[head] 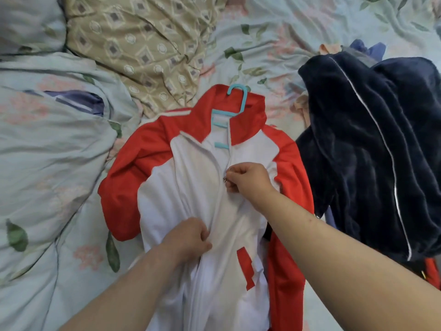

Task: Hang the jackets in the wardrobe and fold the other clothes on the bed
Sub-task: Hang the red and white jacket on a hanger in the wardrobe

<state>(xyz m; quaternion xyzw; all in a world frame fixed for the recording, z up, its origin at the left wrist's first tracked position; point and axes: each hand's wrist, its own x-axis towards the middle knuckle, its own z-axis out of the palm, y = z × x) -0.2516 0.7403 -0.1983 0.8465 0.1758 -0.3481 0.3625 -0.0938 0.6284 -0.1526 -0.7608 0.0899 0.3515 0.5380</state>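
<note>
On bed (310,25), right hand (248,177) pinches zipper pull (225,179); left hand (188,237) grips jacket (191,177).

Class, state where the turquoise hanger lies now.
Head view, centre: the turquoise hanger sits inside the collar of the red-and-white jacket, its hook poking out towards the beige pillow.

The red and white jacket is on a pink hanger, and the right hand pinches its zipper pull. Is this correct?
No: the head view shows a light blue hanger, not pink. The right hand does pinch the zipper pull of the jacket.
</note>
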